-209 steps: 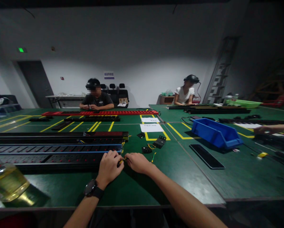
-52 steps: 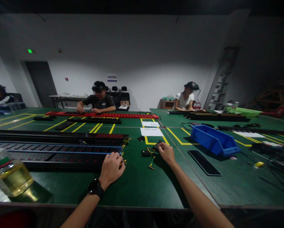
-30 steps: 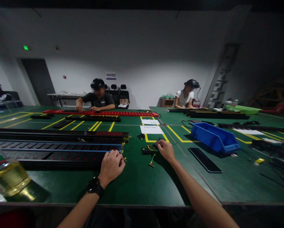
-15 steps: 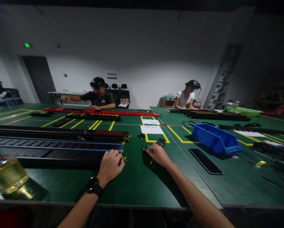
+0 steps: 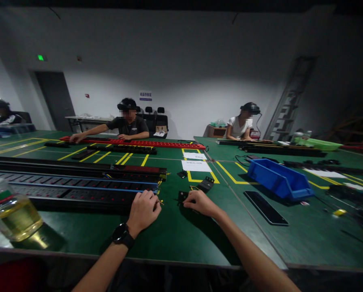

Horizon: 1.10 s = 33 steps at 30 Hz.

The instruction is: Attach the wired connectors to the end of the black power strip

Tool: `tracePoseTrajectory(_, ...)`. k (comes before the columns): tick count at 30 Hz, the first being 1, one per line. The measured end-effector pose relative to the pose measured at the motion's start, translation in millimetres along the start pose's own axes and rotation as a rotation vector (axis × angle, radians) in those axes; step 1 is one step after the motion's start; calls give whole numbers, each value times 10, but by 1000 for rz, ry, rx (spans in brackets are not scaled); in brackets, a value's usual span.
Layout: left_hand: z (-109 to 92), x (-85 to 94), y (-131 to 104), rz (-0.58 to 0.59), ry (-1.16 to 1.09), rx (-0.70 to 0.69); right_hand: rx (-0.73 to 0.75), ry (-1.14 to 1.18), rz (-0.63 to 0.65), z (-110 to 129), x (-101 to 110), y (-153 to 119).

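My left hand point(image 5: 145, 211), with a black watch on its wrist, is closed at the right end of a long black rail with red dots point(image 5: 99, 199). A thin yellow-tipped wire point(image 5: 161, 201) pokes out by its fingertips. My right hand point(image 5: 199, 202) pinches at a small black plate point(image 5: 182, 196) on the green table; what lies between the fingers is too small to name. Just behind that hand is a black bracket point(image 5: 206, 184), and a smaller black piece point(image 5: 183, 174) lies farther back.
A bottle of yellow liquid point(image 5: 16, 215) stands at the left. On the right are a phone point(image 5: 265, 207) and a blue bin point(image 5: 278, 178). Paper sheets point(image 5: 195, 166) lie ahead. Across the table, people sit behind a red rail point(image 5: 157, 143).
My right hand has shifted slightly down and left around the black plate. The view has turned a little left. Across the table, a person's outstretched hand has come down to the red rail.
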<state>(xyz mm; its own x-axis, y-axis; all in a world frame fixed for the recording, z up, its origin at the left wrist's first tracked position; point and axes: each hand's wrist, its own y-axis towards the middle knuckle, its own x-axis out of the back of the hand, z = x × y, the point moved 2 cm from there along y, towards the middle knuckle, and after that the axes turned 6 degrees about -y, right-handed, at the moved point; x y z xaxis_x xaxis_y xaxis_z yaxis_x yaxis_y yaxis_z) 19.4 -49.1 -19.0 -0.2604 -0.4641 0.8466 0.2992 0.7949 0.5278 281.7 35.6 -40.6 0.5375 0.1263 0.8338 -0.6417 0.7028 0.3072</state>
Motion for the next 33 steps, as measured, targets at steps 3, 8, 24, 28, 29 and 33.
tracePoseTrajectory(3, 0, -5, -1, 2, 3, 3, 8, -55, 6, 35, -2, -6)
tracePoseTrajectory(8, 0, -6, -3, 5, 8, 6, 86, -114, 18, 112, -25, -29)
tracePoseTrajectory(24, 16, 32, -24, 57, -26, -49, 244, -292, 112, 780, -285, -30)
tracePoseTrajectory(28, -6, 50, -14, 71, -28, -36, 240, -348, 98, 809, -313, -37)
tracePoseTrajectory(29, -11, 50, -14, 73, -26, -33, 237, -357, 92, 809, -312, -35)
tracePoseTrajectory(33, -22, 27, -23, 69, 9, -31, 235, -356, 89, 815, -301, -24)
